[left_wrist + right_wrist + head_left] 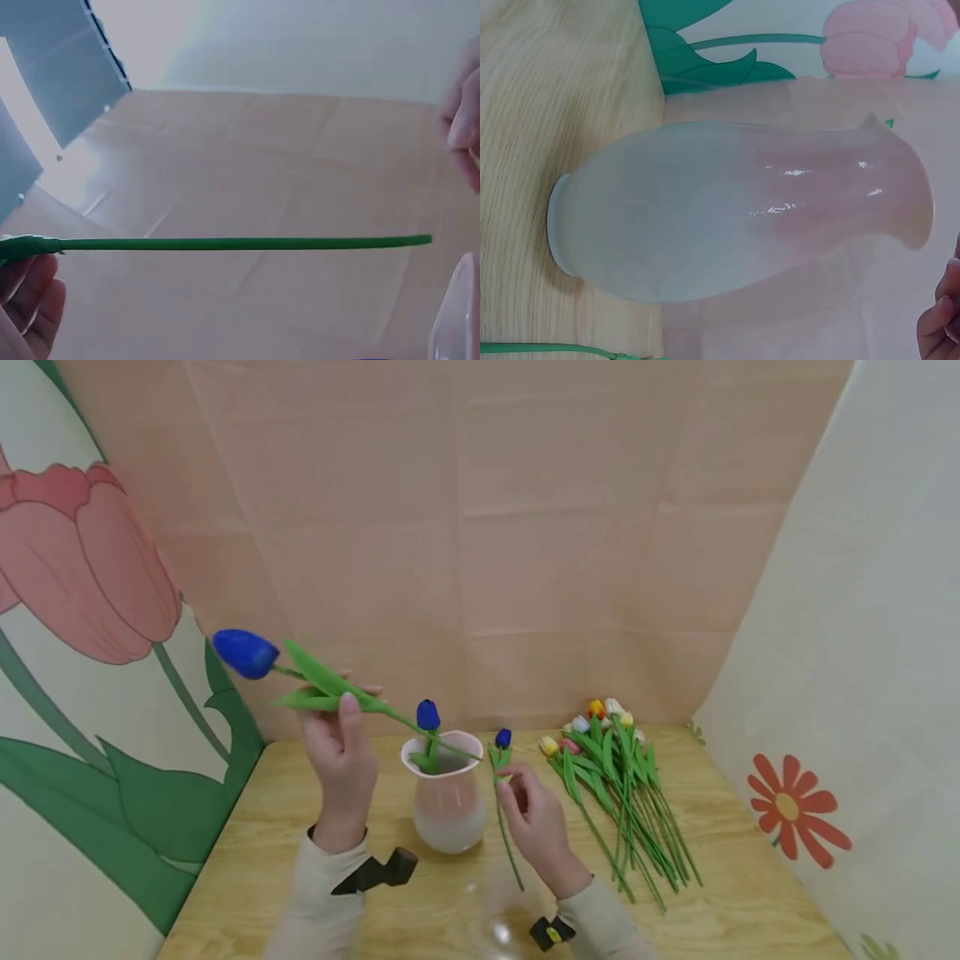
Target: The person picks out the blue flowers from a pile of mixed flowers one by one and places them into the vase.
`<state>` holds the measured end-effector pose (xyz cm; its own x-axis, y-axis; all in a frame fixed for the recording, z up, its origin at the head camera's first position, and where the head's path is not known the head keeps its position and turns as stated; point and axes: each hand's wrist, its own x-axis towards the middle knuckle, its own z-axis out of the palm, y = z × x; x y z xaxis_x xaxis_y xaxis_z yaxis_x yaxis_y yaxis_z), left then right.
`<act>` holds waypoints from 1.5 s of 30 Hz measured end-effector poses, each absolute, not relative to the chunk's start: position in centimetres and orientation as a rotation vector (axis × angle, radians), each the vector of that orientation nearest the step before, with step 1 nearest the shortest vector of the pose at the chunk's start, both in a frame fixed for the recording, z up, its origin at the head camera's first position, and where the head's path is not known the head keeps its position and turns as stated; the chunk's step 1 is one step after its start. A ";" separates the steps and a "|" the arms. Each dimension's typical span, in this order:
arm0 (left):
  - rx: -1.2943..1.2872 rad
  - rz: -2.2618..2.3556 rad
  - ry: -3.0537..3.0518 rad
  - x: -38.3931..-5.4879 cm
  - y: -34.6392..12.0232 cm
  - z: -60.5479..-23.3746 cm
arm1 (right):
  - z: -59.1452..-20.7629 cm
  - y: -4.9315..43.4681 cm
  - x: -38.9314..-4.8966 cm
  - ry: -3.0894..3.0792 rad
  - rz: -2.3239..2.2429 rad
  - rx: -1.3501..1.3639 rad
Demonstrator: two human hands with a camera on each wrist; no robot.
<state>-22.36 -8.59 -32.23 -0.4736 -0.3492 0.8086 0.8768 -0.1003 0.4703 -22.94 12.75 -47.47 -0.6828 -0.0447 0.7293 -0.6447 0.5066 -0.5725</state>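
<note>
My left hand (343,760) is raised left of the vase and pinches a blue tulip (245,653) near its green leaves. The tulip is tilted, its bloom to the left; its stem (247,244) reaches across the vase mouth, the bare tip free. A pink-and-white vase (727,214) stands upright with one blue tulip (428,716) in it. Right of the vase, my right hand (536,818) hovers with fingers loosely bent and nothing visible between them. It overlaps the stem of another blue tulip (503,739) that lies on the table.
A pile of tulips (630,777) in yellow, white, pink and orange lies on the right of the wooden table (735,893). A pinkish-brown backdrop (465,543) rises behind. Printed flower panels flank the table, with a red flower (787,807) on the right one.
</note>
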 end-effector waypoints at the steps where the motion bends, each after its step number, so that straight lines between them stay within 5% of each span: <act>1: -0.658 -1.689 -1.199 -22.3 -8.8 -32.1 | -47.5 12.8 -23.0 -2.091 1.168 0.553; 8: -0.599 -1.417 -1.428 -23.8 -9.5 -34.7 | -47.6 12.9 -22.9 -2.088 1.166 0.536; 20: -0.339 -1.208 -2.957 -26.3 -12.7 -41.2 | -47.6 12.9 -23.0 -2.088 1.136 0.528; 36: -0.577 -1.755 -3.087 -28.4 -14.7 -52.3 | -47.9 13.1 -22.9 -2.092 1.132 0.544; 45: -0.705 -1.802 -3.002 -29.3 -13.9 -54.3 | -47.9 13.6 -22.9 -2.073 1.107 0.547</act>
<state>-29.29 -13.89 -54.34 -0.8346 0.5271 -0.1602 0.1066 0.4398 0.8917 -22.91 13.55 -47.94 -0.6565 -0.0343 0.7535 -0.6454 0.5426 -0.5377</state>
